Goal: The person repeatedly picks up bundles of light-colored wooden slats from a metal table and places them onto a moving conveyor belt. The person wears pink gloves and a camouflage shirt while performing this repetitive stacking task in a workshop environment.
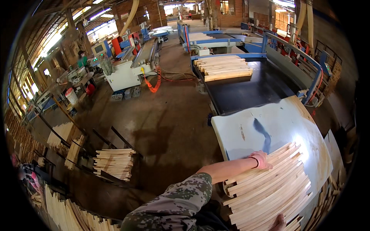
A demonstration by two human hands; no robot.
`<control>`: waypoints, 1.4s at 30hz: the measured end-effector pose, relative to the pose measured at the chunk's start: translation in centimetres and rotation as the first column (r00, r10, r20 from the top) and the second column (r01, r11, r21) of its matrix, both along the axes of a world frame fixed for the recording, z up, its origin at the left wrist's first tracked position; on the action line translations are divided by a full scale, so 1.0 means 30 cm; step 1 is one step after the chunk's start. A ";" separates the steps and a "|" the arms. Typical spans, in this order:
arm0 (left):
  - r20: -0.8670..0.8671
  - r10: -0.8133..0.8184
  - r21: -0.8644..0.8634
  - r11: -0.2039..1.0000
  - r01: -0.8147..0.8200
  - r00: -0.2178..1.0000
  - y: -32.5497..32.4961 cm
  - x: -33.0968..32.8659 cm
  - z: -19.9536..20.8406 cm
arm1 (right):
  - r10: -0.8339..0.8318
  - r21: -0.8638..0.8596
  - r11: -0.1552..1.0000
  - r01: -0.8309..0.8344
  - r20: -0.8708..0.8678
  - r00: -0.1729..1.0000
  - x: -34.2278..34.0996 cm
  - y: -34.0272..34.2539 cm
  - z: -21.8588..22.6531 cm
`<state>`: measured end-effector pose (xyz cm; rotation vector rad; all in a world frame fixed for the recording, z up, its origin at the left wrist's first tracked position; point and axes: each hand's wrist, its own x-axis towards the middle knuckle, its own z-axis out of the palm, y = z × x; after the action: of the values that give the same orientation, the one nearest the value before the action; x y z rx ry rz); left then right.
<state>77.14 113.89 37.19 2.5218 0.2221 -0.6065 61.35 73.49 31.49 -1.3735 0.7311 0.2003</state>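
Two hands [261, 159] [279, 223] touch wooden strips [269, 188]; a distant screen [99, 49] seems illegibly small.

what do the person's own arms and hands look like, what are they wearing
The left arm has a loose pixel-camouflage sleeve in muted greens and greys, leaving the forearm uncovered. The left hand wears what looks like a pink glove. The right hand shows only partly; any glove there is unclear.

Matt wooden strips [269, 188], glossy white board [284, 119]
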 end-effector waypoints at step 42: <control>0.415 -0.203 0.512 0.858 -0.043 0.887 1.982 1.353 -0.126 | 0.282 -0.305 0.915 -0.265 0.014 0.959 1.471 2.155 0.129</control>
<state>117.73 173.35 33.40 3.1140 0.1056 0.0576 105.48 138.13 35.35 -1.7674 0.5317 0.2775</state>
